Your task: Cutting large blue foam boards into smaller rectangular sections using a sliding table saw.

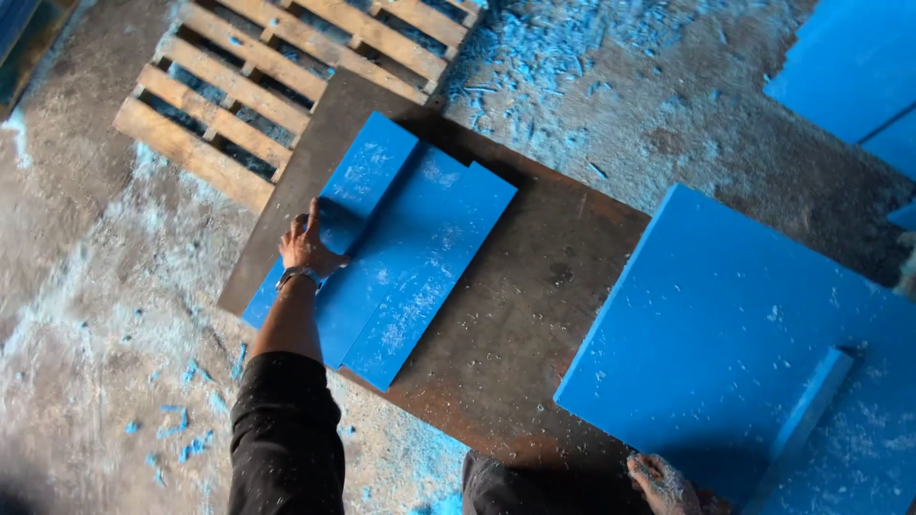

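1. Near the brown sheet's (515, 315) left edge, my left hand (307, 243) lies open and flat on the blue strips (401, 248).
2. Best to press evenly, keeping their long edges flush.
3. Right hand (663, 482), loosely open, rests by the big panel's (725, 324) corner, holding nothing.

Brown board (515, 315) on dusty floor (86, 315); blue strips (410, 248), large blue sheet (725, 334) on board; pallet (258, 86) beside.

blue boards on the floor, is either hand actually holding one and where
Neither is clearly gripped. The left hand rests flat on the blue boards, near the left edge of the stack. The right hand is by the large blue sheet; contact cannot be told.
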